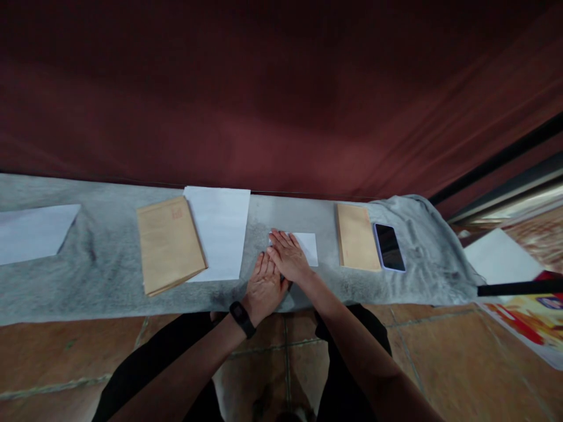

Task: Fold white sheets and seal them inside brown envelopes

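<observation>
A small folded white paper (307,245) lies on the grey cloth (101,258) in front of me. My right hand (288,256) lies flat on its left part, fingers stretched out and together. My left hand (264,286), with a black watch on the wrist, rests flat on the cloth just below and left of the right hand, partly under it; its fingers are extended. Neither hand grips anything.
A stack of brown envelopes (168,244) and a white sheet (219,231) lie to the left, another white sheet (33,232) at far left. A brown envelope (356,236) and a phone (389,247) lie to the right. A dark red curtain (264,94) hangs behind.
</observation>
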`<state>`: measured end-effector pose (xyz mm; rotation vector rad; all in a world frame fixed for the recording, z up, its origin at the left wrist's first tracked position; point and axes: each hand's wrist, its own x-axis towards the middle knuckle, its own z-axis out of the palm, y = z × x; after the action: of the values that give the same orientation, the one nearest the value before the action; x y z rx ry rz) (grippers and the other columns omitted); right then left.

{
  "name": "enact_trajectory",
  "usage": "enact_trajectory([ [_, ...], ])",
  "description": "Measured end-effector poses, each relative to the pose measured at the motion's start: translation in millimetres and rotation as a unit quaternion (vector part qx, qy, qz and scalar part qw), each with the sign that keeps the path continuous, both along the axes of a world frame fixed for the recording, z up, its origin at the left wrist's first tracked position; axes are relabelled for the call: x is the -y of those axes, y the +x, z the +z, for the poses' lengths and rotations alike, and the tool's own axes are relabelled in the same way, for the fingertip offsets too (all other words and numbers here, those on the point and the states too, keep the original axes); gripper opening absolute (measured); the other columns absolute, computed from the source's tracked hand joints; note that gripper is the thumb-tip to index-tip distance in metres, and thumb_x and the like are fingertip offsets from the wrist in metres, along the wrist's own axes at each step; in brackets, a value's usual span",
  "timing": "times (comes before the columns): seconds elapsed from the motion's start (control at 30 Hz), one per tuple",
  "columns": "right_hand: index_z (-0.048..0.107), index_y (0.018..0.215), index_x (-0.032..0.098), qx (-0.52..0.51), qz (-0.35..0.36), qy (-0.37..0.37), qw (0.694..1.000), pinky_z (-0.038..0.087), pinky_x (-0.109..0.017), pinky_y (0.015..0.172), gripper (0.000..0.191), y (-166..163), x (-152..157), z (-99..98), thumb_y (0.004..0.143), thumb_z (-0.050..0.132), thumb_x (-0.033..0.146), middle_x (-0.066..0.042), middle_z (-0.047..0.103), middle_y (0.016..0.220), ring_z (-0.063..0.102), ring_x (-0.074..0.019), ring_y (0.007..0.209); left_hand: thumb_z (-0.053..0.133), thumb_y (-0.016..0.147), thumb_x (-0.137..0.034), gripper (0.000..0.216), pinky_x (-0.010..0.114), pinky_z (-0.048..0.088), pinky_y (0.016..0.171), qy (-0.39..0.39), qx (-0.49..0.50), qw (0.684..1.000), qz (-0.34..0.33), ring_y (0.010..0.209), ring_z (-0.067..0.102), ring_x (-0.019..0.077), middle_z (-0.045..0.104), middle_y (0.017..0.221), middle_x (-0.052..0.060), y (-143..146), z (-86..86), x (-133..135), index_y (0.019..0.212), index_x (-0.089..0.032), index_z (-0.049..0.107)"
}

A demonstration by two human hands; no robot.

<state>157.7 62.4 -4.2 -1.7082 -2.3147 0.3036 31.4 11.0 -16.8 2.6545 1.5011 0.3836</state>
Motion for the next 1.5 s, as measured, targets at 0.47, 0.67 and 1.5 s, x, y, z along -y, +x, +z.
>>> enact_trajectory([
  [0.47, 0.035, 0.158, 0.010, 0.019, -0.097, 0.040, 0.994, 0.019, -0.045, 0.127, 0.059, 20, 13, -14.2, 0.109, 0.030, 0.041, -0.012, 0.029, 0.166, 0.030, -0.0260, 0.153, 0.041, 0.097, -0.030, 0.066, 0.050, 0.022, 0.126, 0.008, 0.008, 1.000, 0.009, 0.154, 0.027, 0.0300, 0.034, 0.162, 0.022, 0, 3.2, 2, 0.156, -0.002, 0.034],
  [0.67, 0.034, 0.158, 0.006, 0.024, -0.130, 0.082, 0.988, 0.024, -0.050, 0.124, 0.061, 39, 23, -22.0, 0.108, 0.031, 0.042, -0.019, 0.033, 0.163, 0.030, -0.0292, 0.153, 0.041, 0.098, -0.032, 0.064, 0.050, 0.024, 0.126, 0.014, 0.035, 0.999, 0.019, 0.154, 0.026, 0.0311, 0.031, 0.162, 0.022, 1, 0.9, 2, 0.154, 0.000, 0.038],
  [1.5, 0.034, 0.155, -0.002, 0.069, -0.186, 0.146, 0.969, 0.030, -0.047, 0.120, 0.069, 68, 44, -36.4, 0.107, 0.035, 0.048, -0.026, 0.037, 0.160, 0.037, -0.0321, 0.149, 0.032, 0.101, -0.041, 0.067, 0.054, 0.009, 0.127, 0.002, -0.013, 0.992, 0.124, 0.156, 0.022, 0.0332, 0.036, 0.161, 0.023, 0, 13.0, -46, 0.153, 0.001, 0.039],
])
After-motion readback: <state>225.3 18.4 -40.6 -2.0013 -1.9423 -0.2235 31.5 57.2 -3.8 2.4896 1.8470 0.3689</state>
